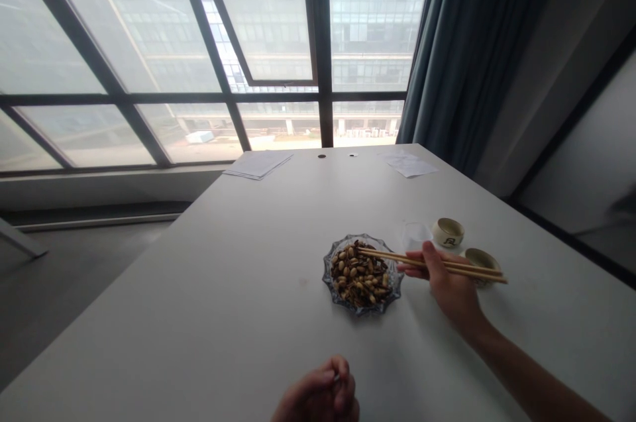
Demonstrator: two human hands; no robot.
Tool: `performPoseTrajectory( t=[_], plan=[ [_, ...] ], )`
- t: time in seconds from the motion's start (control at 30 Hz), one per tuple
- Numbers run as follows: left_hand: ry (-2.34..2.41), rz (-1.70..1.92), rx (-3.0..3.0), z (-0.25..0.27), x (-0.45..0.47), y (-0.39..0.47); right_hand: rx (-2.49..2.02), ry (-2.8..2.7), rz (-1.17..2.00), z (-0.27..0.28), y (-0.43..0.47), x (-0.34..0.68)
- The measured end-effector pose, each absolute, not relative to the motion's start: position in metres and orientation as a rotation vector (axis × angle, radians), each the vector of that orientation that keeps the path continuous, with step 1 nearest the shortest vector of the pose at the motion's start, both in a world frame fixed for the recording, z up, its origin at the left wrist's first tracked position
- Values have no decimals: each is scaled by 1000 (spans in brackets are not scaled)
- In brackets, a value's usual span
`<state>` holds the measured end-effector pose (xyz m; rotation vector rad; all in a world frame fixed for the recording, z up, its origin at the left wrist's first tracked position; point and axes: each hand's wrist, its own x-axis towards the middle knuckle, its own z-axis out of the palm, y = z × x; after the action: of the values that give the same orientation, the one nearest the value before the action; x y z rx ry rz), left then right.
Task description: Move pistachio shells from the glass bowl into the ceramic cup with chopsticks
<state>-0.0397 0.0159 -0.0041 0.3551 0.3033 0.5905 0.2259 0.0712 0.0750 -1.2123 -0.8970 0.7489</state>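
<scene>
White table [199, 289] beneath, right grip [450, 283] holds chopsticks [387, 255]; left grip [322, 392] is curled, contents unclear.

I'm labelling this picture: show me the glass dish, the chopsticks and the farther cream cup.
Glass dish [396, 285]: head view, right side wall.
Chopsticks [386, 254]: head view, the stretch over the dish.
Farther cream cup [441, 238]: head view, outer wall, left of the dark marking.

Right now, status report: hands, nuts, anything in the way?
Right hand gripping chopsticks, tips at the nuts. Left hand curled, contents unclear. Nuts heaped in glass bowl. Cups beside right hand, not blocking bowl.
</scene>
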Motion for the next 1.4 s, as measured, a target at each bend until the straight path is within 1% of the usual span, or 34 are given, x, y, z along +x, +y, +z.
performPoseTrajectory(
  t=[0.17, 0.3, 0.37, 0.53, 0.67, 0.8, 1.03, 1.17, 1.3, 1.4],
  plan=[
    [288, 580, 336, -4, -41, 17, -1185, -693, 703, 93, 41, 265],
    [281, 575, 312, -4, -41, 18, -1202, -522, 520, 99, 5, 316],
    [273, 567, 300, -3, -42, 17, -1236, -443, 434, 97, -13, 341],
    [273, 550, 275, 1, -43, 15, -1335, -293, 385, 74, -37, 375],
    [268, 554, 275, 0, -44, 18, -1375, -378, 335, 52, -38, 378],
    [256, 546, 280, -2, -46, 19, -1418, -478, 319, 45, -39, 377],
    [252, 536, 300, -2, -46, 19, -1485, -601, 221, 53, -44, 369],
    [261, 542, 284, 0, -45, 19, -1522, -640, 228, 59, -47, 366],
    [256, 549, 272, 0, -44, 19, -1467, -663, 182, 67, -50, 365],
    [245, 546, 270, -1, -43, 19, -1414, -706, 206, 73, -46, 355]
  ],
)
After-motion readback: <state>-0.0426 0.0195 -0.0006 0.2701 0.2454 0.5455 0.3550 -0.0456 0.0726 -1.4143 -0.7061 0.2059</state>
